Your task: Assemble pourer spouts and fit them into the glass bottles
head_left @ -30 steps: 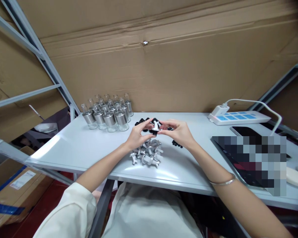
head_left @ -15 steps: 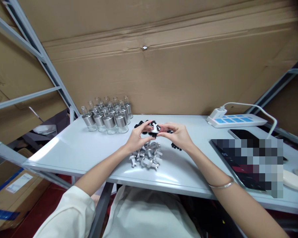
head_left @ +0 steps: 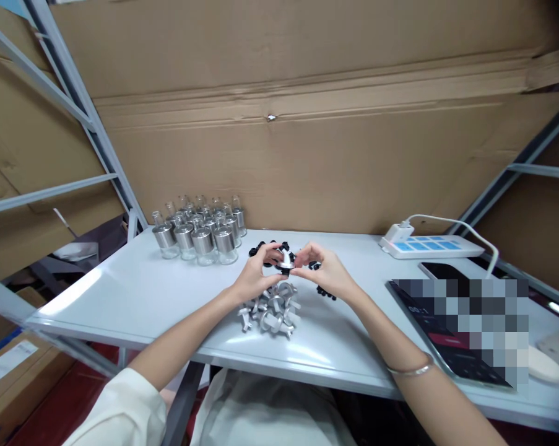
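Between both hands, over the middle of the table, is a silver bottle pour spout (head_left: 286, 261) with a round flange and black parts above and below it. My left hand (head_left: 255, 271) pinches it from the left, thumb below and fingers above. From the right, my right hand (head_left: 326, 271) has its curled fingertips and thumb closed at the flange's edge. Just in front lies a pile of loose silver spouts (head_left: 270, 314). Small black fittings (head_left: 257, 249) lie behind the hands, partly hidden, and more black pieces (head_left: 325, 292) lie beneath my right hand.
Several glass bottles with steel sleeves (head_left: 202, 241) stand at the back left of the table (head_left: 135, 291). On the right are a power strip (head_left: 434, 246) with a plugged-in charger, a phone (head_left: 439, 271) and a partly blurred tablet (head_left: 446, 334). A cardboard wall (head_left: 307, 167) rises behind.
The view has tilted up a little, so the table sits lower in it. The spout's flange now shows more plainly, and my right fingers have curled more at its side.
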Demonstrator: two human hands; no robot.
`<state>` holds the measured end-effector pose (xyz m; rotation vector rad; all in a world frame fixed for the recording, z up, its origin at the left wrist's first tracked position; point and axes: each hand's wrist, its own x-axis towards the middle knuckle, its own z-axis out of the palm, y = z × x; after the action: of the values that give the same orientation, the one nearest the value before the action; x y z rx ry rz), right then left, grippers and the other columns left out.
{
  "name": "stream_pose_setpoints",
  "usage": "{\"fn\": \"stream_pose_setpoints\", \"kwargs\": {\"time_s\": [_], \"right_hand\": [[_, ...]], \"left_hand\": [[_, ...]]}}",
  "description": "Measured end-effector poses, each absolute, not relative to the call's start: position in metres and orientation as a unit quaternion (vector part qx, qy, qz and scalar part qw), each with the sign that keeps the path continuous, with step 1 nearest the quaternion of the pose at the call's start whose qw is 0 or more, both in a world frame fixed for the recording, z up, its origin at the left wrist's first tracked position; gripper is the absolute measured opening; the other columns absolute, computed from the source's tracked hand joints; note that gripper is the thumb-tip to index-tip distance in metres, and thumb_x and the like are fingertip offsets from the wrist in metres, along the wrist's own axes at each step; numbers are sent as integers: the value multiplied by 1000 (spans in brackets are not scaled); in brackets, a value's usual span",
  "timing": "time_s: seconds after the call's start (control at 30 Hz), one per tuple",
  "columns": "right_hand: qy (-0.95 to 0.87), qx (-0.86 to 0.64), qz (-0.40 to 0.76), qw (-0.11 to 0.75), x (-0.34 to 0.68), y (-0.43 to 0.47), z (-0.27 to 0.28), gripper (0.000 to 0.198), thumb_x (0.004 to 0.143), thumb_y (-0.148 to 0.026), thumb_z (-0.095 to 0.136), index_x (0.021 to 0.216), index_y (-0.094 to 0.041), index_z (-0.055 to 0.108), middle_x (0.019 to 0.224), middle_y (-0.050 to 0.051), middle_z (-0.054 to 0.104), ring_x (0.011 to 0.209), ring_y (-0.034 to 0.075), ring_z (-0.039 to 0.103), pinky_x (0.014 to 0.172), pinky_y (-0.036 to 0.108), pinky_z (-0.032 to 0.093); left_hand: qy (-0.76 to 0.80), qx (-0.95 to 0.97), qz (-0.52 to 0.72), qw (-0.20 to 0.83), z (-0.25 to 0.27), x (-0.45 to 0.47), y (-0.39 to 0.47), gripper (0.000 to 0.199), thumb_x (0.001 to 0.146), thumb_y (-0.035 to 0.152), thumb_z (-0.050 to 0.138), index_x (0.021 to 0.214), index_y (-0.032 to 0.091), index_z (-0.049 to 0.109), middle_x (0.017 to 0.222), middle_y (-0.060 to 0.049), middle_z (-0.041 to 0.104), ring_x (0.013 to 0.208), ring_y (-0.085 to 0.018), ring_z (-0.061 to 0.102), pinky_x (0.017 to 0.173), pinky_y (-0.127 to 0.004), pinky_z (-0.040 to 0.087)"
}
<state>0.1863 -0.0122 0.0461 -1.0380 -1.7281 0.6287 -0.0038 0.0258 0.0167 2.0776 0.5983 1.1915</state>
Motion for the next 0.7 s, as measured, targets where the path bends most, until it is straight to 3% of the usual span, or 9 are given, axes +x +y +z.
{"fn": "stream_pose_setpoints", "kwargs": {"time_s": [0.23, 0.47, 0.7], "right_hand": [[-613, -414, 316, 595, 190, -7, 46, 34, 77, -52, 60, 86, -20, 62, 77, 5, 69, 73, 17, 66, 74, 34, 52], [-608, -419, 405, 540, 180, -3, 37, 40, 63, -49, 72, 89, -18, 67, 81, 5, 71, 75, 18, 65, 74, 34, 50], [-640, -415, 392, 514, 177, -6, 36, 28, 70, -42, 68, 85, -17, 68, 75, 2, 69, 71, 17, 62, 72, 32, 48]], "left_hand": [[242, 790, 488, 279, 25, -9, 28, 61, 70, 18, 74, 123, 22, 44, 99, -4, 65, 94, -16, 62, 88, -31, 46], [222, 841, 442, 218, 24, -10, 27, 61, 74, 20, 70, 129, 26, 44, 105, -5, 65, 99, -18, 59, 94, -35, 45], [199, 865, 416, 195, 20, -8, 26, 62, 79, 17, 64, 135, 28, 40, 109, -5, 63, 103, -19, 56, 94, -38, 45]]}}
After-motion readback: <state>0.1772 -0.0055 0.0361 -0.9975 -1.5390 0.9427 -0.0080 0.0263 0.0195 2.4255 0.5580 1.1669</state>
